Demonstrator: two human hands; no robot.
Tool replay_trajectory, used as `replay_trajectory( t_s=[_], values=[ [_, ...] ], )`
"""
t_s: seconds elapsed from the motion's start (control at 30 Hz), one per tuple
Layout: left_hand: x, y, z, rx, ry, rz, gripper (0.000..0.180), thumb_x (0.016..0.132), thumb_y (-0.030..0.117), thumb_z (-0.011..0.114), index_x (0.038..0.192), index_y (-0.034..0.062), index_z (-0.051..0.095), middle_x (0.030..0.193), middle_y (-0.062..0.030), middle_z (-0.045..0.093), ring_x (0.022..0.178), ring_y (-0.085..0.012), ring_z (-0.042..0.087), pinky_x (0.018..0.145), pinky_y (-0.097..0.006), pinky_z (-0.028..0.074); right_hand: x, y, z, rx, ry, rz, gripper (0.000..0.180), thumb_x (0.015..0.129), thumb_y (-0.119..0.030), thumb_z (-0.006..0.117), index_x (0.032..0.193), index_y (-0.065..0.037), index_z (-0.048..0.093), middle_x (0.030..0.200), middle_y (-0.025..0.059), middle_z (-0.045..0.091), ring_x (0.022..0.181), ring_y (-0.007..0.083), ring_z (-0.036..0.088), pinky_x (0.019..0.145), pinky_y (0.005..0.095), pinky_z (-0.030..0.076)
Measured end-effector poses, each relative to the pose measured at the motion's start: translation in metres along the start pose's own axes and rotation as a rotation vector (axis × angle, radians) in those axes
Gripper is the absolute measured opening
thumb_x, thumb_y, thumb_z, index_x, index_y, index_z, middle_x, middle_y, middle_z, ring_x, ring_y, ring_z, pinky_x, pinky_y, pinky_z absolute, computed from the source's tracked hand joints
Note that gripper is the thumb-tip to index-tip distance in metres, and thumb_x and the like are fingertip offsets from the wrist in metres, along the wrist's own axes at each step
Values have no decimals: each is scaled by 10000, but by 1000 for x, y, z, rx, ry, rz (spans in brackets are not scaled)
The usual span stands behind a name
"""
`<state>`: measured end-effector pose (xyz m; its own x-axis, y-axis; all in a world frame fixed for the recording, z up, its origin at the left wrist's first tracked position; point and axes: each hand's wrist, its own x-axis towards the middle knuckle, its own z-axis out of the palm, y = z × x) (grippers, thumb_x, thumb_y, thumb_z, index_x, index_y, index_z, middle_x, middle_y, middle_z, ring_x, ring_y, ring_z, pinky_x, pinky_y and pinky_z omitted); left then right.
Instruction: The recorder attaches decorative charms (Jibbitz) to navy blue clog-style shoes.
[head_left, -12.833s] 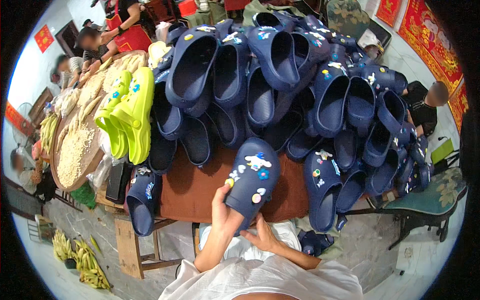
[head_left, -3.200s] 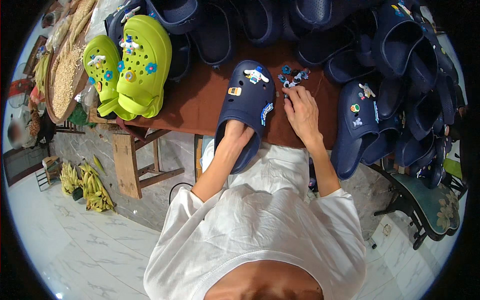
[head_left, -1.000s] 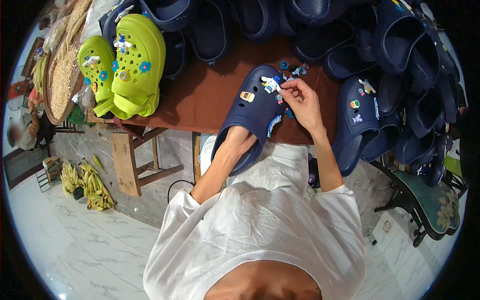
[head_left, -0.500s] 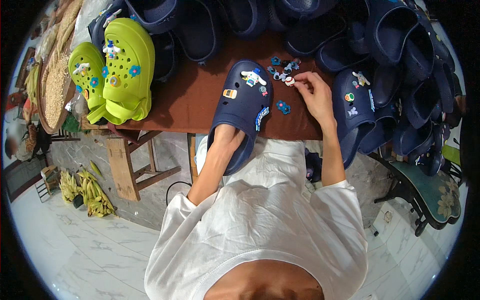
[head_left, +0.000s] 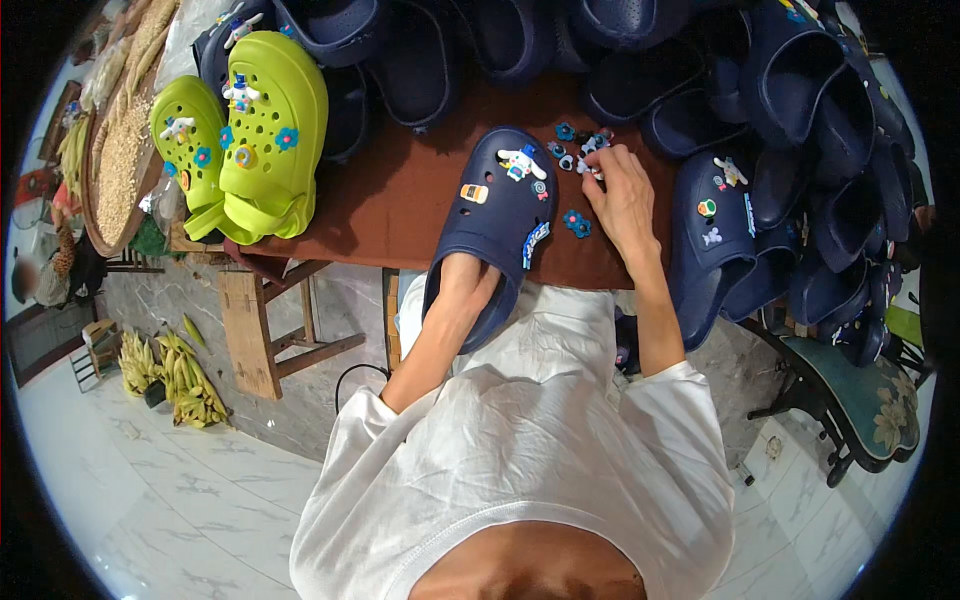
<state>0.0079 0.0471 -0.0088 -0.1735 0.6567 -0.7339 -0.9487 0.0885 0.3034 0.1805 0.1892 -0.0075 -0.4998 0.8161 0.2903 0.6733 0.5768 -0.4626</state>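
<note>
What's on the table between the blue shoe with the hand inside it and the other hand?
In the head view, a small blue flower charm lies on the brown tabletop between the navy clog and the right hand.

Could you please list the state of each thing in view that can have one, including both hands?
Left hand: inside the navy clog, holding it.
Right hand: fingers on the loose charms.
Navy clog: flat on the table, several charms fitted.
Loose charms: scattered on the brown table, unattached.
Green clogs: side by side, decorated with charms.
Clog at right: lying flat, three charms on it.
Navy pile: heaped, mostly bare.
</note>
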Motion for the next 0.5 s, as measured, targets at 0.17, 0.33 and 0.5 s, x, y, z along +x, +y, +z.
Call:
replay_trajectory(
  t_s=[0.17, 0.33, 0.5],
  values=[
    [1, -3, -2, -15, 3, -4, 302, 1000, 181, 464, 1268, 52, 520, 1265, -101, 584, 1128, -216, 584, 954, -364, 504, -6, -5, -15, -82, -62, -59, 155, 764, -63, 677, 910, -65, 623, 855, 90, 571, 820, 284, 576, 723, 412, 440],
    [0, -4, 1, -66, -79, -5, 312, 996, 190, 480, 1273, 49, 513, 1275, -107, 578, 1127, -216, 586, 965, -371, 503, -6, -15, -17, 60, 108, 5, 166, 766, -63, 674, 930, -88, 667, 881, 69, 620, 804, 265, 607, 712, 376, 452],
    [-8, -5, 17, -20, -61, 32, 346, 1006, 206, 443, 1293, 21, 497, 1309, -126, 560, 1161, -242, 570, 1009, -384, 472, 7, -50, -15, 151, 220, -137, 202, 744, -25, 684, 934, -93, 677, 888, 58, 629, 807, 239, 616, 701, 347, 460]
  ],
)
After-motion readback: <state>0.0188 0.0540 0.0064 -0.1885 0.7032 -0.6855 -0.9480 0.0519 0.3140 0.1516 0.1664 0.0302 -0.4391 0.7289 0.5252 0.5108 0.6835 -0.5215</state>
